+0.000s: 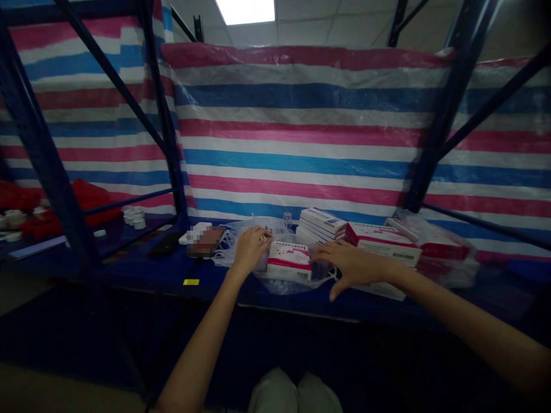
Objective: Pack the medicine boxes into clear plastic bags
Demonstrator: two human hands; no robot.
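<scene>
A clear plastic bag (282,285) lies on the blue shelf, spread around a white and pink box (289,261). My left hand (252,248) is at the bag's left side, its fingers bent and pinched together on the thin plastic beside the box. On the other side, my right hand (355,265) hovers with thumb and fingers apart, its fingertips close to the box's right end. Whether those fingertips touch the box or the bag's edge is hard to see.
White boxes (321,225) are stacked behind, with larger pink and white boxes (383,241) to the right. A bagged pink box (445,249) stands farther right. Left are a dark flat object (166,245), white bottles (134,217) and red cloth (90,201). Blue posts (447,109) frame the shelf.
</scene>
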